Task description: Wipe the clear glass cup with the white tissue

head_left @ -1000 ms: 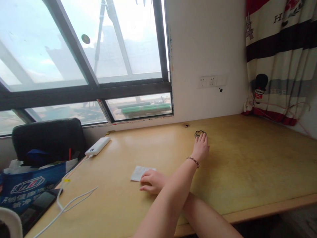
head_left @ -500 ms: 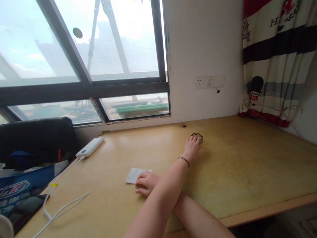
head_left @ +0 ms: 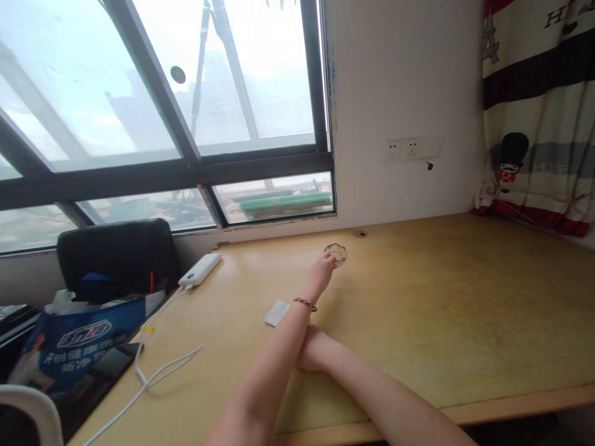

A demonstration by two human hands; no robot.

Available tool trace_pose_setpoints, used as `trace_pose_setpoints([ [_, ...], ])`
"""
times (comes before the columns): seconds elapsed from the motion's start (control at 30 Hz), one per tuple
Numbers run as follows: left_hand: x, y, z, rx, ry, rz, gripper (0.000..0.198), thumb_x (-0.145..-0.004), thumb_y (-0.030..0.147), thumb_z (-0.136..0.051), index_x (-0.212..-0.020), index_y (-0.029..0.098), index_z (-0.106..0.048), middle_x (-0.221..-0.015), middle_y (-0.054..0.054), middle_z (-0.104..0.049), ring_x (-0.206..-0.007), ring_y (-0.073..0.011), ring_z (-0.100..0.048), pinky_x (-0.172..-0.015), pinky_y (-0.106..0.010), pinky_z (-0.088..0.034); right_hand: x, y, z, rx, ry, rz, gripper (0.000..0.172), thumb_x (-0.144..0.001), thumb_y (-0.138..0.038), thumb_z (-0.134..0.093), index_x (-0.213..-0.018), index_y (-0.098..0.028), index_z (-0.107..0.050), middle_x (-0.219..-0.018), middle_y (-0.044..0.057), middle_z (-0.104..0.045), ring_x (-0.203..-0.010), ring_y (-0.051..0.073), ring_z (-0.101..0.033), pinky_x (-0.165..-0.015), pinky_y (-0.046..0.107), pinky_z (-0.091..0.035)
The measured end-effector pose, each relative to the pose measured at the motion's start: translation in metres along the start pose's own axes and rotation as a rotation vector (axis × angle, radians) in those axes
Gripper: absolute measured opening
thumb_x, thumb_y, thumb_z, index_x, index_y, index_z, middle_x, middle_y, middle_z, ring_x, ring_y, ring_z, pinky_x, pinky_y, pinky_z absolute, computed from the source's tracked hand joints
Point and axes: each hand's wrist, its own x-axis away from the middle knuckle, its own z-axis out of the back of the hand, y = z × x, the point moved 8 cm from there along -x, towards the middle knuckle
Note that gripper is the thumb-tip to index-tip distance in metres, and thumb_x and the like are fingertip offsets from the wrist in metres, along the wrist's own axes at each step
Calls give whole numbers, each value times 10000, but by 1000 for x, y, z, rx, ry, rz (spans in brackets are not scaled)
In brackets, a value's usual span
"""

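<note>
My arms are crossed over a yellow wooden desk [head_left: 455, 297]. My left hand [head_left: 322, 271], with a bead bracelet on its wrist, reaches far forward, its fingers curled on the near rim of a small clear glass dish [head_left: 337, 253]. My right hand [head_left: 315, 352] lies on the desk closer to me, and its fingers are hidden behind my left forearm. A small white folded paper [head_left: 277, 313] lies flat just beyond and left of it, untouched.
A white power bank [head_left: 201, 269] with its white cable [head_left: 153, 375] lies at the desk's left. A black chair [head_left: 116, 251] holds a blue bag [head_left: 79, 341]. Wall sockets [head_left: 411, 149], a cable hole [head_left: 359, 234] and a patterned curtain [head_left: 539, 111] stand behind.
The glass dish has slid left, from the right of the cable hole to its left, with my left hand on it. My right hand has come off the white paper.
</note>
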Motion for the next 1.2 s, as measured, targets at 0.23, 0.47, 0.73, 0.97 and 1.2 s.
trace_pose_setpoints([
  [0.23, 104, -146, 118, 53, 226, 164, 151, -767, 194, -493, -892, 176, -576, -875, -33, -530, -720, -126, -524, -625, -230, -427, 8, -20, 14, 173, -32, 65, 305, -744, -288, -538, -1012, -143, -538, -1065, 109, -511, -977, 214, -466, -861, 333, -398],
  [0.47, 144, -208, 139, 4, 299, 290, 180, -727, 205, -492, -872, 166, -592, -876, -43, -524, -778, -160, -528, -671, -272, -453, 9, -20, 16, 79, -69, 59, 297, -758, -278, -543, -1035, -172, -533, -1090, 96, -496, -998, 192, -458, -875, 315, -381],
  [0.73, 144, -217, 138, -63, 296, 327, 195, -725, 146, -481, -868, 173, -611, -869, -49, -545, -866, -182, -517, -814, -332, -430, 9, -18, 15, 46, -84, 17, 340, -764, -277, -539, -1092, -185, -518, -1122, 100, -484, -1022, 205, -451, -888, 324, -379],
  [0.97, 145, -226, 138, -84, 311, 389, 212, -720, 152, -489, -893, 160, -612, -870, -58, -547, -852, -183, -526, -790, -336, -449, 9, -20, 15, 44, -93, 9, 340, -771, -272, -531, -1099, -186, -511, -1122, 104, -484, -1029, 206, -448, -893, 329, -377],
  [1.2, 145, -223, 139, -107, 338, 408, 233, -713, 141, -485, -906, 176, -611, -908, -55, -545, -896, -187, -530, -825, -332, -435, 9, -22, 16, 42, -97, 16, 340, -776, -272, -524, -1101, -172, -512, -1130, 108, -482, -1037, 204, -445, -904, 328, -370],
])
